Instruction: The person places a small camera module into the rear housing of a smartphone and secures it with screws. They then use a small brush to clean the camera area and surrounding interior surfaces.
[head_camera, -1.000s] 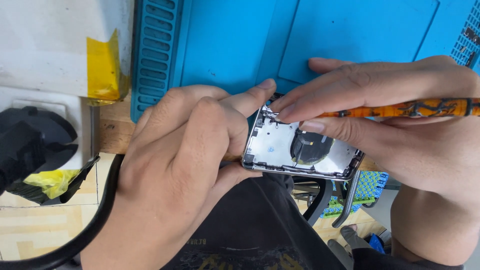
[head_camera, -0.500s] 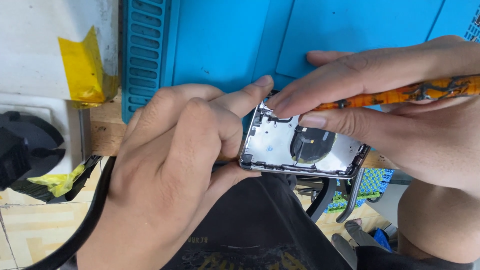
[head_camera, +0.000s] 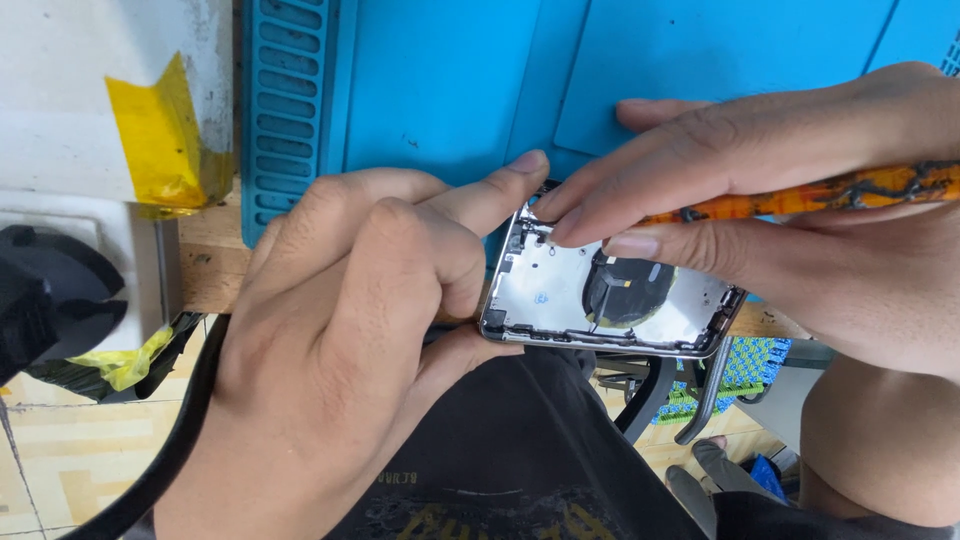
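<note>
While I look down from my head camera, my left hand (head_camera: 340, 350) is closed around the near left end of the opened phone frame (head_camera: 600, 300), thumb under its lower corner and forefinger stretched along its top left edge, so the frame sits just to the right of that hand's knuckles, held above my lap. The frame lies face open toward me, silver inside, with a dark round coil (head_camera: 625, 290) near its middle. My right hand (head_camera: 800, 230) comes in from the right and lies over the frame's far edge, fingers pinched narrow around an orange and black patterned tool (head_camera: 830, 195); its tip is hidden under my fingertips at the frame's top left corner, right beside my left forefinger, so I cannot tell exactly where it touches. Beyond both hands spreads a blue work mat (head_camera: 450, 90) with a ribbed strip. Left of my left hand are a white box with yellow tape (head_camera: 160, 140), a black plug (head_camera: 50, 300) and a black cable (head_camera: 170, 450) running under my wrist. Below my hands is my dark shirt (head_camera: 520, 450).
</note>
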